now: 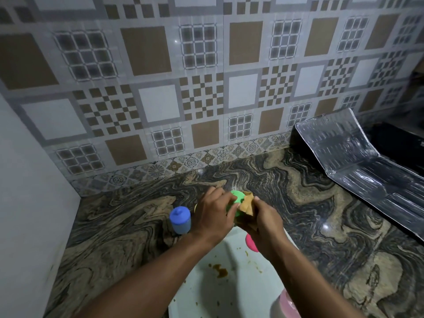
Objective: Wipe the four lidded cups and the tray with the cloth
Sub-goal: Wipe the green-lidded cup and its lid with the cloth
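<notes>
My left hand (pixel 214 211) grips a green-lidded cup (pixel 236 198) above the far end of the white tray (pixel 220 292). My right hand (pixel 261 220) presses a tan cloth (pixel 246 204) against the cup's right side. A blue-lidded cup (pixel 180 219) stands upright on the counter just left of my left hand. A pink lid (pixel 250 243) shows under my right wrist, over the tray. Another pink-lidded cup (pixel 286 305) sits at the tray's near right corner. A sliver of yellow (pixel 195 207) peeks out behind my left hand. Brown stains (pixel 220 270) mark the tray.
The swirled dark granite counter (pixel 321 214) runs to a patterned tiled wall (pixel 183 99) at the back. A grey side wall (pixel 29 203) closes the left. A bent sheet of shiny foil (pixel 358 166) leans at the right over a dark stove area.
</notes>
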`<action>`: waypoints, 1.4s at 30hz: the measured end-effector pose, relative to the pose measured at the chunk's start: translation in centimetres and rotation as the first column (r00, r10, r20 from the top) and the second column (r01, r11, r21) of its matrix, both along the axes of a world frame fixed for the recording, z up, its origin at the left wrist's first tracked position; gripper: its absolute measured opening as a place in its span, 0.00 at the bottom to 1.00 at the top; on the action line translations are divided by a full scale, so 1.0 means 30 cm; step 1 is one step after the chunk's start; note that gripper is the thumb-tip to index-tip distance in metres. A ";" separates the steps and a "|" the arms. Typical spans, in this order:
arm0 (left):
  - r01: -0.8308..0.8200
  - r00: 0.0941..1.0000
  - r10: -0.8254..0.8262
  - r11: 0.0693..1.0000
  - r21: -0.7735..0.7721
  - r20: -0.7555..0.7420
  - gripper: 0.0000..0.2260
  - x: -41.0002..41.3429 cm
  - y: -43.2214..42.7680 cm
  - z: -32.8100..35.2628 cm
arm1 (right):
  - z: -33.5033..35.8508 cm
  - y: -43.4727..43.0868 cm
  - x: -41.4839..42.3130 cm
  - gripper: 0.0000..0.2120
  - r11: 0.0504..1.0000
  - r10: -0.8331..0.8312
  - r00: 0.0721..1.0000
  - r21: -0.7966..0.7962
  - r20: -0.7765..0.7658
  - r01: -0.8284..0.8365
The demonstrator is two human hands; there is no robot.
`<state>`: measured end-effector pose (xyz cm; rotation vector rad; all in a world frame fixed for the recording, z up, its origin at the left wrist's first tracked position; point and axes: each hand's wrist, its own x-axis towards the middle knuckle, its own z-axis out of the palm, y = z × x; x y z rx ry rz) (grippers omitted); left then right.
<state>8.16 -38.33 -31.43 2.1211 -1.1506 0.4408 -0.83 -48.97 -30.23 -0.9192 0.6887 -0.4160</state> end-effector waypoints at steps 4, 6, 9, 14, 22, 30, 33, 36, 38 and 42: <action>-0.011 0.999 0.009 0.998 0.055 0.031 0.08 -0.013 0.011 0.001 | -0.036 -0.006 0.002 0.12 0.983 0.040 0.999 -0.180 0.002 -0.039; -0.029 0.999 0.027 0.998 0.059 0.027 0.09 -0.005 0.028 0.023 | -0.035 -0.032 -0.015 0.10 0.963 0.087 0.996 -0.254 -0.002 -0.085; -0.030 0.973 0.052 0.994 0.103 -0.224 0.12 0.045 0.039 0.067 | -0.028 -0.074 -0.038 0.07 0.914 0.231 0.972 -0.331 -0.052 -0.235; 0.301 0.619 -0.058 0.938 0.169 -0.783 0.09 0.136 0.030 0.116 | 0.001 -0.101 -0.050 0.10 0.812 0.441 0.894 -0.386 -0.084 -0.437; 0.383 0.342 -0.043 0.919 0.097 -0.939 0.09 0.102 0.021 0.149 | 0.031 -0.136 -0.068 0.10 0.783 0.535 0.843 -0.346 -0.051 -0.518; 0.378 0.222 -0.001 0.922 0.085 -0.975 0.13 0.096 0.035 0.122 | -0.021 -0.101 -0.090 0.05 0.897 0.425 0.903 -0.160 0.059 -0.412; 0.384 0.175 -0.006 0.921 0.063 -0.984 0.22 0.086 0.029 0.106 | -0.028 -0.097 -0.103 0.07 0.913 0.401 0.912 -0.118 0.088 -0.390; 0.249 0.117 -0.078 0.967 -0.047 -0.990 0.21 0.064 -0.005 0.094 | -0.019 -0.100 -0.104 0.05 0.938 0.346 0.928 -0.058 0.136 -0.341; 0.169 0.143 -0.126 0.980 -0.101 -0.982 0.18 0.052 -0.032 0.084 | -0.020 -0.094 -0.104 0.02 0.957 0.288 0.945 -0.014 0.158 -0.289; 0.150 0.136 -0.133 0.982 -0.113 -0.982 0.15 0.044 -0.035 0.063 | -0.050 -0.093 -0.120 0.06 0.976 0.209 0.967 0.031 0.148 -0.215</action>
